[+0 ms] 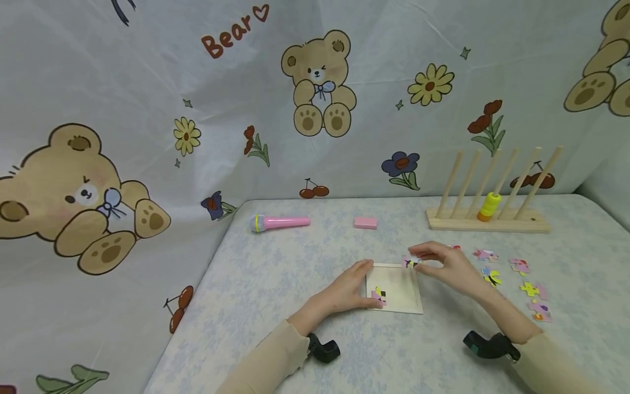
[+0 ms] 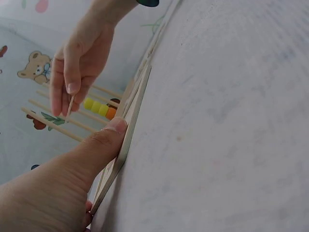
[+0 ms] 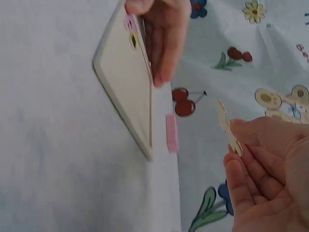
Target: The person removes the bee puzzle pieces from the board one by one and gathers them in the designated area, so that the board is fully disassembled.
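My left hand [image 1: 346, 290] grips the left side of a shallow wooden puzzle tray [image 1: 401, 311], the thumb at the near corner and the fingers at the far corner. One pink-and-yellow jigsaw piece [image 1: 378, 296] lies inside the tray by that thumb. Above the tray's far right corner, my right hand [image 1: 450, 268] pinches a jigsaw piece [image 1: 409, 262] between thumb and fingertips. In the right wrist view, the held piece [image 3: 230, 130] is turned edge-on, well away from the tray.
Several loose jigsaw pieces [image 1: 530, 289] lie right of the tray. A wooden peg rack [image 1: 487, 223] with yellow and orange beads stands at the back right. A pink block [image 1: 366, 222] and a toy microphone [image 1: 280, 222] lie along the back. A bear-print cloth [image 1: 221, 109] hangs behind.
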Motion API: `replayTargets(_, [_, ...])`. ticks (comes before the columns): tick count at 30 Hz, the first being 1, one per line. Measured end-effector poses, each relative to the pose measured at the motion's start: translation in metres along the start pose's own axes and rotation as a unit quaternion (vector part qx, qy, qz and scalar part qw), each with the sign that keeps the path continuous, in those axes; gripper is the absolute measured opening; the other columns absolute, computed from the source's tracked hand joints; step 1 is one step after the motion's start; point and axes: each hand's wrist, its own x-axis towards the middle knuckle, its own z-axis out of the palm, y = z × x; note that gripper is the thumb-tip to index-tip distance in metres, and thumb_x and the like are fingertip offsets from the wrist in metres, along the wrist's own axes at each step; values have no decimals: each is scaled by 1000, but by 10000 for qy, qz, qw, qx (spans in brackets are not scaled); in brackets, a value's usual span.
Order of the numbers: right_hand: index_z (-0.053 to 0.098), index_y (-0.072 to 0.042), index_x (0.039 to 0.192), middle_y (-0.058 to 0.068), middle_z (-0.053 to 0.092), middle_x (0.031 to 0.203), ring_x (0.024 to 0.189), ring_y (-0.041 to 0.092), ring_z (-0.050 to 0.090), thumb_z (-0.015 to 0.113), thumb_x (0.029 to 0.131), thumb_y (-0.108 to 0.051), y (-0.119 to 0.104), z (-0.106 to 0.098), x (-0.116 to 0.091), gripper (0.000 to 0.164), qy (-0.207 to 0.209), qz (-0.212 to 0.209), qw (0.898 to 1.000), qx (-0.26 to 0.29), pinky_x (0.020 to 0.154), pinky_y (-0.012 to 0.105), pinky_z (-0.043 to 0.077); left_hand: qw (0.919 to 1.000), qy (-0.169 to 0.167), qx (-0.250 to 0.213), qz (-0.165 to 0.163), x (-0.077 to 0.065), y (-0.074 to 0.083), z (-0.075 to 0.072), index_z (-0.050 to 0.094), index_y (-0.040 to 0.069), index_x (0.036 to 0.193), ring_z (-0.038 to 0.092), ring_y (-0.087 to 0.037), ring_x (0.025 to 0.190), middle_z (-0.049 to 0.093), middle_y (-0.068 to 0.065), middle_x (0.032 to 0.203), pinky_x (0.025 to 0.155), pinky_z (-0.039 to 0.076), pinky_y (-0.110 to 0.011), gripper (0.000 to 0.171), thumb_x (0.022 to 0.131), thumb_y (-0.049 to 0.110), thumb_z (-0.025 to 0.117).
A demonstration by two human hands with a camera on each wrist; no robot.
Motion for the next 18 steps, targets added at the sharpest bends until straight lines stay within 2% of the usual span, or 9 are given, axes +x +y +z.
replayTargets(4, [61, -5, 121, 11, 62, 116, 102, 10, 57, 68, 89, -16, 16, -35, -16, 35, 66, 278, 9988, -388, 81, 25, 49, 10000, 28, 73, 30, 1, 0, 0, 21, 1, 149, 26, -21, 136, 25, -13, 151, 108, 26, -31, 101, 78, 56, 69])
replayTargets(6, [62, -6, 121, 10, 63, 115, 101, 6, 56, 68, 89, -16, 24, -46, -24, 35, 55, 370, 9972, -651, 79, 24, 49, 10000, 23, 94, 21, 0, -1, 1, 21, 2, 149, 27, -20, 136, 25, -12, 151, 107, 26, -31, 101, 78, 56, 69])
replayTargets(9, [61, -5, 121, 11, 63, 115, 102, 16, 58, 68, 89, -17, 36, -56, -34, 35, -87, 531, 9936, -991, 77, 25, 50, 9999, 28, 108, 30, -1, -2, 1, 20, 2, 150, 27, -20, 136, 25, -11, 151, 107, 27, -31, 102, 79, 56, 69])
replayTargets(13, [62, -4, 121, 13, 63, 114, 101, 33, 59, 69, 88, -20, 47, -61, -41, 37, -305, 872, 9893, -1129, 75, 27, 50, 9999, 74, 47, 52, -1, -2, 2, 21, 1, 149, 27, -20, 136, 25, -12, 151, 107, 27, -31, 101, 79, 56, 69])
replayTargets(15, [63, -5, 119, 13, 63, 113, 99, 33, 59, 70, 87, -20, 52, -62, -42, 37, -356, 998, 9870, -1206, 75, 32, 51, 9999, 83, 31, 55, -1, -2, 2, 21, 2, 149, 27, -19, 136, 25, -12, 151, 107, 27, -31, 101, 79, 57, 68])
replayTargets(18, [65, -5, 116, 11, 64, 110, 105, 37, 56, 72, 84, -15, 58, -61, -44, 34, -401, 916, 9843, -1457, 80, 42, 50, 9999, 74, 19, 80, 0, -1, 3, 21, 2, 149, 27, -20, 136, 25, -12, 151, 107, 27, -31, 101, 79, 57, 68])
